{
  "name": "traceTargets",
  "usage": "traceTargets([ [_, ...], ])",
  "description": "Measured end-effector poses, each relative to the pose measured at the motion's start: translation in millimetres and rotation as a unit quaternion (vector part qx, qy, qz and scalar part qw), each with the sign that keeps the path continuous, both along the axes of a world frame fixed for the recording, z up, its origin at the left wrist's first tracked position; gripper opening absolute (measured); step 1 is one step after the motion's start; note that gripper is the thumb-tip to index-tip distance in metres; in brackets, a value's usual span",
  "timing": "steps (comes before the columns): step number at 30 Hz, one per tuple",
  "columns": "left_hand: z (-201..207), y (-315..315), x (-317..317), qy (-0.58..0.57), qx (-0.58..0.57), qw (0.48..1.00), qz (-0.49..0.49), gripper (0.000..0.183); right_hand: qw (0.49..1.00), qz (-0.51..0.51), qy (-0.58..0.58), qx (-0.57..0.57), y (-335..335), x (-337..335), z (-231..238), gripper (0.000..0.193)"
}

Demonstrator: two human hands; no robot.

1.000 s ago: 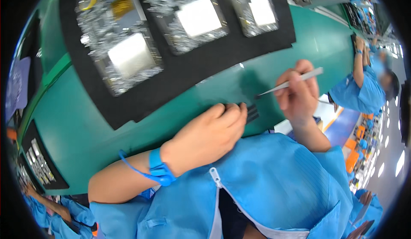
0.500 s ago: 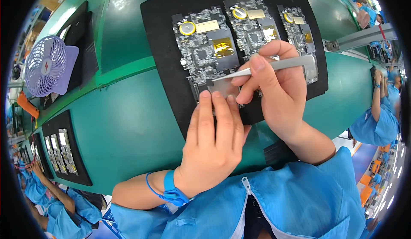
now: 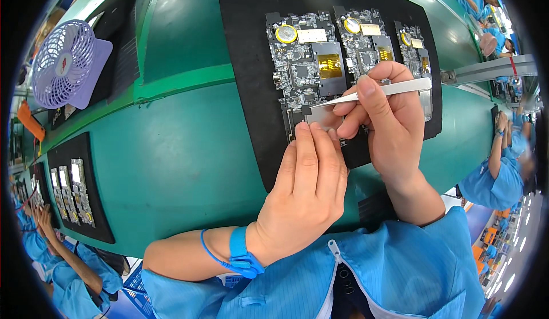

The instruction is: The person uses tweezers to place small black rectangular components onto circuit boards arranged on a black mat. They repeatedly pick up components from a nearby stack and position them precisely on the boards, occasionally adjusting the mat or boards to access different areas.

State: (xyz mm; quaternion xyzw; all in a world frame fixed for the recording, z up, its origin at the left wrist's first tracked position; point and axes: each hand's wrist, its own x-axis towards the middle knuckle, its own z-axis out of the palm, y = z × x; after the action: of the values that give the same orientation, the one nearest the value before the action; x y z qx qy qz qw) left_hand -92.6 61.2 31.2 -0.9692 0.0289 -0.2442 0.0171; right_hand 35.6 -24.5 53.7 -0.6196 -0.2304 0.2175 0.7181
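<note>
Three circuit boards lie in a row on a black mat [image 3: 251, 62]. The left circuit board [image 3: 286, 53] carries a round yellow-rimmed coin cell [image 3: 286, 34], an amber film patch [image 3: 329, 66] and, lower down, a smooth silver plate [image 3: 323, 118]. My left hand [image 3: 306, 193] lies with fingers stretched out, fingertips resting at the plate's near edge. Gripped in my right hand [image 3: 394, 124] is a pair of metal tweezers [image 3: 394, 88], slanting down to the left. Their tip is at a small dark tab beside the plate; whether it touches is unclear. My right fingers hide part of the middle board [image 3: 360, 44].
The right board [image 3: 413, 50] is farther along the mat. A purple fan [image 3: 66, 67] stands at the left of the green table [image 3: 177, 147]. Another black mat [image 3: 97, 199] there carries several boards. Co-workers in blue sit at both sides.
The view has shifted, so mat, boards and both hands appear farther right. The tweezers' tip stays near the same dark tab, and my left fingers remain at the silver plate.
</note>
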Motion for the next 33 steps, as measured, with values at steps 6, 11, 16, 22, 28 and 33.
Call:
traceTargets([
  [6,4.1,0.4,-0.6,0.014,-0.022,1.0,0.005,0.038,1.0,-0.004,0.0,-0.007,1.6,-0.6,1.6,0.02],
  [11,4.8,4.3,2.5,-0.023,-0.054,0.998,0.016,0.026,1.0,-0.009,0.003,-0.005,0.6,-0.3,1.3,0.02],
  [16,6.1,9.9,2.7,0.02,-0.096,0.995,-0.001,0.03,1.0,-0.004,-0.005,0.002,1.1,-2.4,-0.6,0.02],
  [22,11.5,12.4,1.8,0.052,-0.144,0.988,-0.008,0.048,0.972,-0.014,-0.233,0.023,-2.3,-7.8,-17.6,0.017],
  [28,7.0,0.4,-4.7,0.034,-0.066,0.997,0.012,0.046,0.963,0.026,-0.255,0.079,-7.0,-5.4,-27.9,0.016],
  [33,8.5,-0.1,-4.4,0.026,-0.035,0.999,0.015,0.039,0.965,0.037,-0.252,0.056,-4.9,-7.2,-25.0,0.017],
])
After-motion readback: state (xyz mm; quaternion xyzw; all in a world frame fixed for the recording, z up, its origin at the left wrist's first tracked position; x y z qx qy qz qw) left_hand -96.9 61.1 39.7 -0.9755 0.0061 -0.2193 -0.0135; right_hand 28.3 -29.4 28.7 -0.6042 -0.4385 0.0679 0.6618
